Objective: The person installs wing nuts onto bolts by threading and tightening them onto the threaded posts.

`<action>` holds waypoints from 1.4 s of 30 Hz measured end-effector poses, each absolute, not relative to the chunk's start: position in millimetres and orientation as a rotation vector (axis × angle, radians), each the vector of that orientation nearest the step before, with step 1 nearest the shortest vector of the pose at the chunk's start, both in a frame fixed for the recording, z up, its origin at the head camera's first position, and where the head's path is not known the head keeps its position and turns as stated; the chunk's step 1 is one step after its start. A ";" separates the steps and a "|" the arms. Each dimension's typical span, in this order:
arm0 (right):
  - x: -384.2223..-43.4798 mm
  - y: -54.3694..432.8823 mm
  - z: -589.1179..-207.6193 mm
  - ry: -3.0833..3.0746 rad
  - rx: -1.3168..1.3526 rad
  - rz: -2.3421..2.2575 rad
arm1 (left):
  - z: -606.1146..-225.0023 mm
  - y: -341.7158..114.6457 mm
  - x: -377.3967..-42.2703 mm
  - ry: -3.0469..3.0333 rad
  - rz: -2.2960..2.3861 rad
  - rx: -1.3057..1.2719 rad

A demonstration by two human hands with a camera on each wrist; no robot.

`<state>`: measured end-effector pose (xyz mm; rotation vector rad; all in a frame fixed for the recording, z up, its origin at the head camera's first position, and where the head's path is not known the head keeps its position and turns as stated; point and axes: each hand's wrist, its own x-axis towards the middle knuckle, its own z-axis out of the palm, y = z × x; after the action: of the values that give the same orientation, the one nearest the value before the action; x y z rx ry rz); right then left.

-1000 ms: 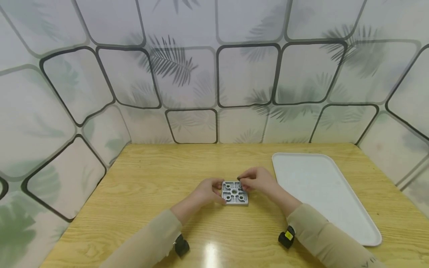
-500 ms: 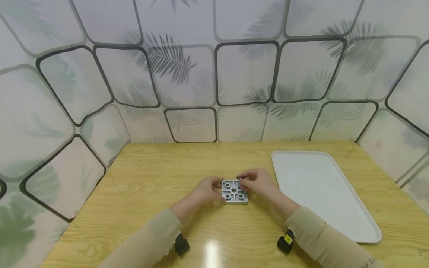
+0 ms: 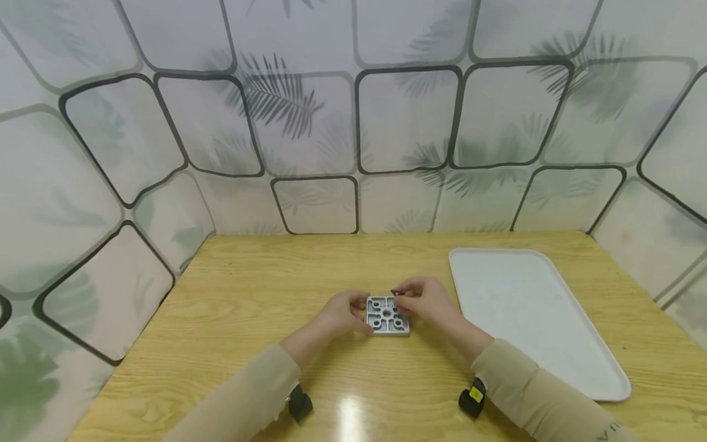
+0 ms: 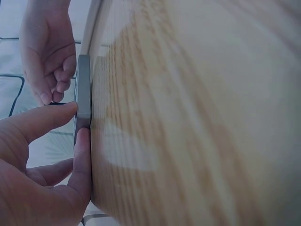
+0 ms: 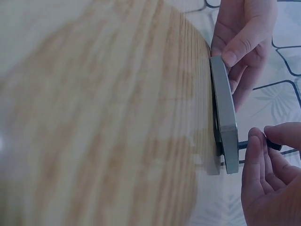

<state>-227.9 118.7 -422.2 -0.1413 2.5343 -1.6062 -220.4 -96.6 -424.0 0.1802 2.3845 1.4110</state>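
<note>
A square silver-grey metal plate (image 3: 387,314) with ribs and several round holes lies face up on the wooden table in the head view. My left hand (image 3: 339,315) grips its left side, thumb at the near corner and fingers at the far one. At the plate's far right corner my right hand (image 3: 428,299) pinches a black bolt (image 3: 396,292). In the right wrist view, the threaded shank of that bolt (image 5: 242,145) stands out of the plate (image 5: 225,101) between my right fingertips. A dark end shows under the plate there.
A white rectangular tray (image 3: 530,319) lies on the table (image 3: 265,276) to the right, beyond my right forearm. A patterned curtain (image 3: 309,153) rises behind the table's back edge and along both sides.
The right thumb and fingers have shifted slightly around the bolt, and its dark end points a little differently. My left hand and the plate stay in place; the head view moves slightly.
</note>
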 end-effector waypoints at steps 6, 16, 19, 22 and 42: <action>-227.5 119.6 -423.1 2.581 -0.156 -1.573 | -423.2 -95.9 -219.2 2.387 1.413 0.191; -226.6 118.7 -422.6 2.596 -0.140 -1.563 | -423.9 -96.2 -218.2 2.374 1.435 0.189; -225.5 118.8 -422.1 2.585 -0.152 -1.579 | -423.5 -96.4 -217.8 2.370 1.439 0.184; -224.5 118.6 -421.9 2.570 -0.157 -1.595 | -423.7 -96.4 -217.7 2.368 1.442 0.182; -224.1 117.3 -423.1 2.576 -0.103 -1.572 | -423.4 -95.3 -218.8 2.377 1.432 0.163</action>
<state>-224.1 117.3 -423.1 -0.1035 2.5756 -1.5722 -218.8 -95.3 -423.4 0.1630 2.3773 1.4320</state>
